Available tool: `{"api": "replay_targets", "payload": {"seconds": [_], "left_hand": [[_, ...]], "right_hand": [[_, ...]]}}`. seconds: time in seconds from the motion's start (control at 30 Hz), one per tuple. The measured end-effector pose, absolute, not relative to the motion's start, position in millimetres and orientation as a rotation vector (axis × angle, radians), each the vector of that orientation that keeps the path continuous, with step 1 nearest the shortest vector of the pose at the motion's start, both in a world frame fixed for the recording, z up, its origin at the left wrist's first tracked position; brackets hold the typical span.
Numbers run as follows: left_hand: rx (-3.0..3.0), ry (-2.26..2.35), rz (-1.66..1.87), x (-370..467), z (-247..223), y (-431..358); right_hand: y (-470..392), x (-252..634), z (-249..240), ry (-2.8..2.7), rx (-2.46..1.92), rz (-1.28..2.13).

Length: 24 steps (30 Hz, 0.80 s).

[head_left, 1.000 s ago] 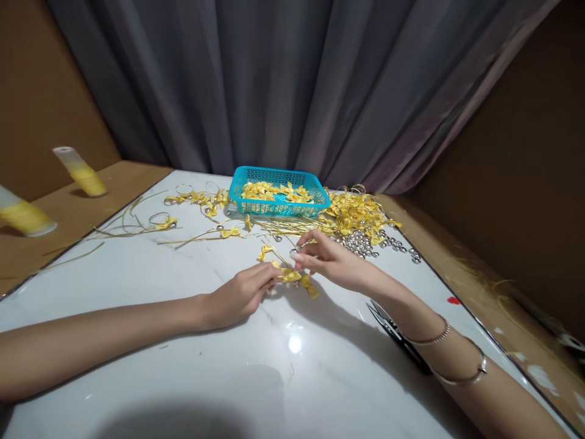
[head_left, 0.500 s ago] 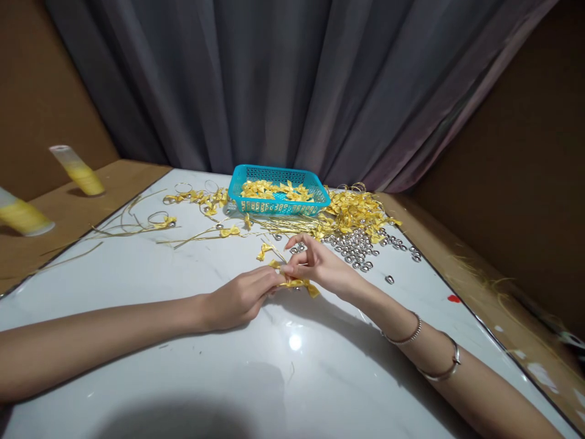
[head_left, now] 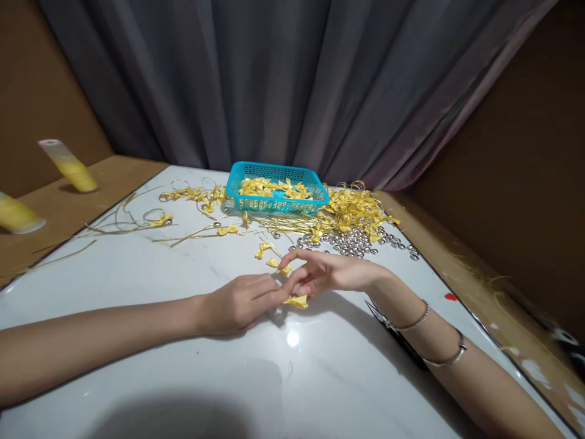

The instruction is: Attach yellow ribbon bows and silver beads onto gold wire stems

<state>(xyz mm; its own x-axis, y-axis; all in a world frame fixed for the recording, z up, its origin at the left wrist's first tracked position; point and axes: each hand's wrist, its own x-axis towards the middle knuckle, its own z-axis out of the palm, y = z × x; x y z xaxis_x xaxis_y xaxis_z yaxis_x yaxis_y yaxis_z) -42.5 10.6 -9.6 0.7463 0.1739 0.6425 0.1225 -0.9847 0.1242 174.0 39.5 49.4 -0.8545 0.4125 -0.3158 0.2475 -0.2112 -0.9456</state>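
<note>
My left hand (head_left: 247,303) comes in low from the left, its thumb and fingers pinched together. Just under the meeting fingertips shows a small yellow ribbon bow (head_left: 298,301), partly covered by both hands. My right hand (head_left: 322,272) arches over from the right, its thumb and a finger closed at the same spot beside the left fingertips; another finger stretches forward. Something small and shiny hangs below the left fingers, too blurred to name. Beyond the hands lie more loose yellow bows (head_left: 262,250) on the white marbled table (head_left: 192,372).
A blue-green basket (head_left: 278,204) holding yellow bows stands at the back. Right of it are a heap of bows (head_left: 354,207) and scattered silver beads (head_left: 351,242). Golden wires (head_left: 283,224) lie in front. A pointed metal tool (head_left: 377,313) lies partly under my right forearm. Yellow spools (head_left: 75,174) stand left.
My right hand has dropped lower and flattened, its wrist now higher and bent over. The metal tool beside the right forearm has come into sight. My left hand stays nearly in place.
</note>
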Motion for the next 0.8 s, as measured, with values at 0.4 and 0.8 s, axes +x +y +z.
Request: {"api": "replay_targets", "payload": {"seconds": [0.4,0.8], "left_hand": [[2.968,0.181,1.067,-41.6,-5.5,8.4],[2.938,0.115,1.081,-41.3,-5.8,9.6]], "right_hand": [[31.9,172.7,62.7,-2.056,-0.827,2.208],[30.6,171.0,57.0,-2.037,-0.936,2.236]]}}
